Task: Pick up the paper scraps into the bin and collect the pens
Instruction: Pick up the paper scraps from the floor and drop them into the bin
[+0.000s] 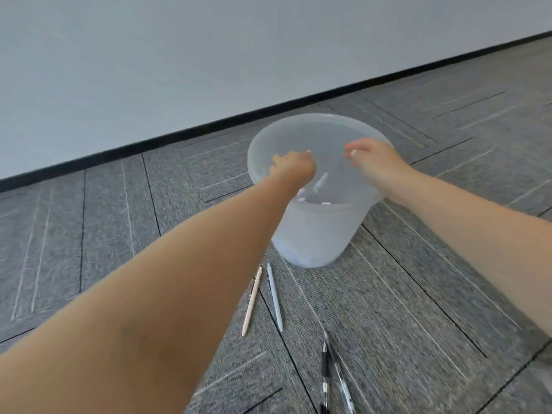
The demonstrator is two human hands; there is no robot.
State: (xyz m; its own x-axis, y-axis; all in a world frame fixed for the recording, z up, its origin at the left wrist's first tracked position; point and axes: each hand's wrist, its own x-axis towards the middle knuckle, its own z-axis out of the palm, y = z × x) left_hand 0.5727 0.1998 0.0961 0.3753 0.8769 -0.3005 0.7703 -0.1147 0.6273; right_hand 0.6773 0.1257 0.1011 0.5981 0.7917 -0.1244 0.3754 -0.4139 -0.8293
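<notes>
Both hands (294, 167) (373, 158) are hovering over the bin (316, 234), fingers curled on scraps, pens (274, 297) lying lengthwise nearer

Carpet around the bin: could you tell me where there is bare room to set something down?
Bare carpet lies left of the bin, toward the baseboard, and right of it. Crowded: four pens in front, near.

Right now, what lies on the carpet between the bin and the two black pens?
Head view: a beige pen and a pale blue pen lie between the bin and the black pens.
</notes>
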